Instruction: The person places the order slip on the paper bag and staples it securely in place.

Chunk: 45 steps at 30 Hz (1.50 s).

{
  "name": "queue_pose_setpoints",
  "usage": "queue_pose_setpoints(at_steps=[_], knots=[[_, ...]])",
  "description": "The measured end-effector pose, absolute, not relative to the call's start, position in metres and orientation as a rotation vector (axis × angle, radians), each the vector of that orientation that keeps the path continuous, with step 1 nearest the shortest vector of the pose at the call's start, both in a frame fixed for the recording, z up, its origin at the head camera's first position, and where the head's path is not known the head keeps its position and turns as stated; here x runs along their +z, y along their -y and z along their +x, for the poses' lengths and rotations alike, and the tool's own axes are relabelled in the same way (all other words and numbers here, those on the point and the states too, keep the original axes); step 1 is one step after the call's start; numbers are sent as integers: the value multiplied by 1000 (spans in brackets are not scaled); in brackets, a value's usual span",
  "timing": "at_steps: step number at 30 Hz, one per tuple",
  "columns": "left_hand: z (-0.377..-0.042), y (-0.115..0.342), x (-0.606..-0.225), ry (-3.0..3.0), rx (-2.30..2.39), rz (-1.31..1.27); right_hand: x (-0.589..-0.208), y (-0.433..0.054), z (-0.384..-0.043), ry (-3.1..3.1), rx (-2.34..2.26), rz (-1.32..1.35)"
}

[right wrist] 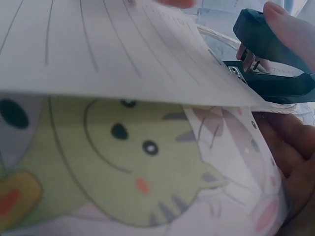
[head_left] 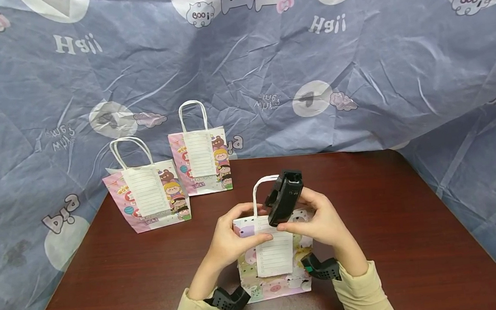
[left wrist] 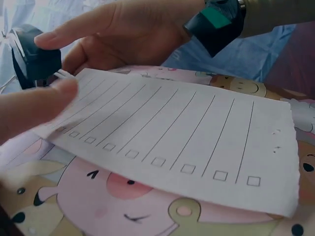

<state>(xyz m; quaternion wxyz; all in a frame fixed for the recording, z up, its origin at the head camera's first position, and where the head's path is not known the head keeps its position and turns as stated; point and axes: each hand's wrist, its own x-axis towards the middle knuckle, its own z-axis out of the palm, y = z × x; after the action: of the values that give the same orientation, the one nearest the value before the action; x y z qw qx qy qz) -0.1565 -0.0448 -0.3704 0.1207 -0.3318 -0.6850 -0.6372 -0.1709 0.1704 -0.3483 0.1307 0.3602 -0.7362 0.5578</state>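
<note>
A paper gift bag (head_left: 274, 289) with cartoon animals and a white handle stands near the front of the table. Against its front lies a lined checklist sheet (head_left: 276, 258), its lower end lifting off the bag in the right wrist view. My left hand (head_left: 230, 237) pinches the bag's top left edge and the sheet, thumb in front, other fingers mostly hidden behind. My right hand (head_left: 324, 217) holds a black stapler (head_left: 285, 198) at the bag's top edge. In the right wrist view, the stapler's jaws stand apart around the top of the sheet and bag.
Two pink cartoon gift bags, one nearer (head_left: 121, 198) and one farther back (head_left: 179, 153), stand at the table's back left, each with a lined sheet on its front. A blue printed cloth (head_left: 241, 77) hangs behind the brown table (head_left: 404, 225).
</note>
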Motion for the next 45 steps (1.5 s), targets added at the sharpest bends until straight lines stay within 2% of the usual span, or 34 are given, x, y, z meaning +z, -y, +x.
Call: queue_pose_setpoints(at_steps=[7, 13, 18, 28, 36, 45], knots=[[-169, 51, -392, 2239, -1913, -885, -347, -170, -176, 1917, 1727, 1173], [-170, 56, -390, 2367, -1825, -831, -346, -171, -178, 1813, 1759, 1217], [-168, 57, -386, 2396, -1741, -777, -345, -171, -177, 1778, 1760, 1156], [-181, 61, -406, 2312, -1603, -654, -345, -174, -179, 1581, 1818, 925], [-181, 64, -405, 2347, -1601, -607, -345, -179, -180, 1612, 1795, 856], [-188, 65, -412, 2269, -1340, -600, -345, -182, -181, 1595, 1800, 884]])
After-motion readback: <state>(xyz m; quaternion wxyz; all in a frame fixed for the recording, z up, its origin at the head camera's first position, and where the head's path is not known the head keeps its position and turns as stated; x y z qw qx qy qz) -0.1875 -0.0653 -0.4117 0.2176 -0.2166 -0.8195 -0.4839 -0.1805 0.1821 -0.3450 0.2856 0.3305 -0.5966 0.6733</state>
